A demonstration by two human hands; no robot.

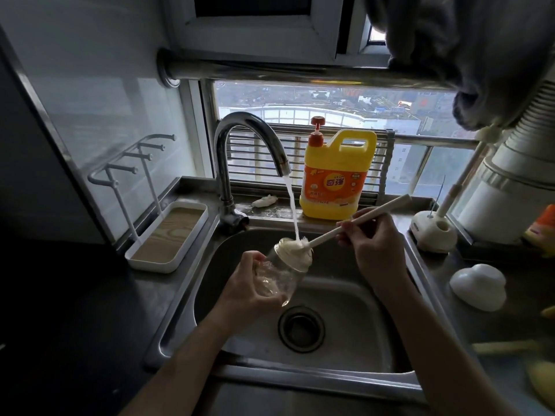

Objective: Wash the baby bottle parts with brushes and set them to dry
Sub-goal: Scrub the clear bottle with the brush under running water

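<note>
My left hand (250, 285) grips a clear baby bottle (285, 273) by its base, tilted over the steel sink (354, 319) with its mouth up and to the right. My right hand (371, 235) holds the cream handle of a long bottle brush (354, 222); the white bristle head sits at the bottle's mouth. Water runs from the chrome tap (249, 145) onto the brush head. A white drying rack (168, 235) with pegs and a tray stands left of the sink.
A yellow dish-soap jug (336, 178) stands on the sill behind the sink. On the right counter lie a white dome-shaped cap (477, 291), a white brush stand (432, 232) and a blurred cream tool. The drain (301, 328) lies below the bottle.
</note>
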